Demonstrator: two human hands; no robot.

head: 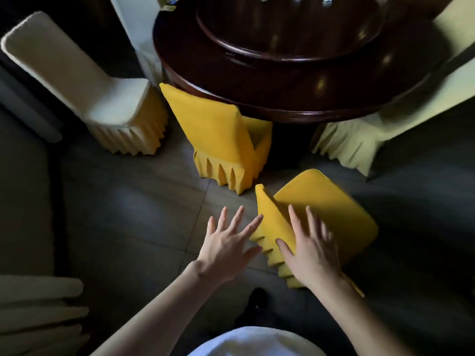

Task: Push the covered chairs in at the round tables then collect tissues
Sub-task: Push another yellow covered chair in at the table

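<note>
At the bottom of the frame a pale shirt front and one dark shoe (pixel 257 299) on the tiled floor (pixel 133 206) show where the person stands. Both arms reach forward. The left hand (pixel 228 249) hangs over bare floor with its fingers spread and straight, gripping nothing, just beside the nearest yellow covered chair (pixel 323 214). The right hand (pixel 312 249) lies with fingers straight and apart over that chair's backrest edge; it looks to be touching the cloth, though blur keeps me from being sure.

This chair stands lower centre-right, well apart from the round surface (pixel 282 93), so the chair-pushing step is in hand, I judge. The next move calls for both palms on the backrest and a shove up the frame toward the gap between its neighbours.

Farther up, a second yellow chair (pixel 221 134) already sits tucked against the dark rim. A cream chair (pixel 84 86) stands out at the upper left, another cream chair (pixel 380 119) at the right. I see no tissues.
</note>
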